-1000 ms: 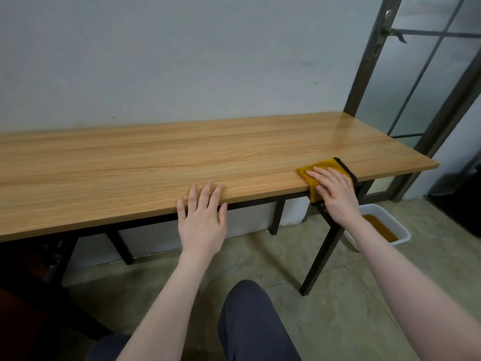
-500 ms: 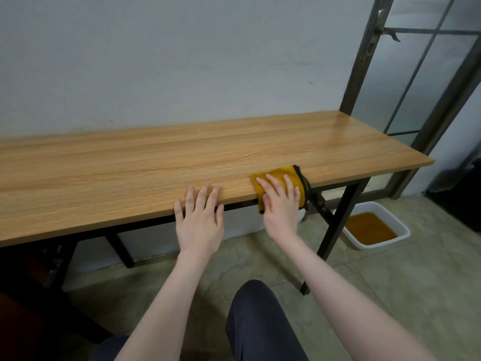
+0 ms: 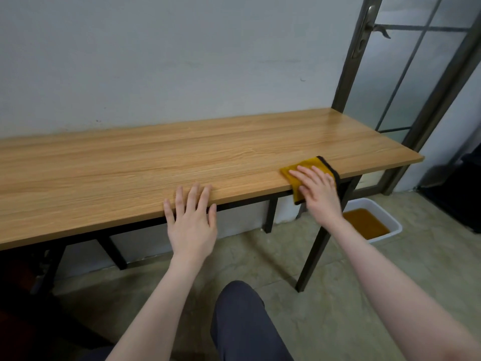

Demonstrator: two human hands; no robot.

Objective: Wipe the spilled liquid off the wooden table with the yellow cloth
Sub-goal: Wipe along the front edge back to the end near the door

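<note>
While the right hand (image 3: pixel 318 192) lies flat on the yellow cloth (image 3: pixel 309 173), I note its fingers are straight and slightly spread, pressing the fabric down rather than gripping it. The left hand (image 3: pixel 191 217) is likewise flat, fingers extended and apart, with the fingertips resting on the near edge of the wooden table (image 3: pixel 156 162) and the palm hanging off in front of it; it holds nothing.

The cloth sits at the table's near edge, toward the right end. It is folded into a rough rectangle with a dark trim along its right side. Its long axis runs from the near edge back toward the wall, angled slightly, and the near portion droops over the edge below the tabletop. I cannot make out any liquid on the wood from this view.

On the floor below the right end stands a white basin (image 3: pixel 374 220) holding amber liquid, just beside a black table leg (image 3: pixel 316 246). A metal-framed glass door (image 3: pixel 406 74) stands behind the table's right end. A dark-trousered knee (image 3: pixel 242 321) shows at the bottom.
</note>
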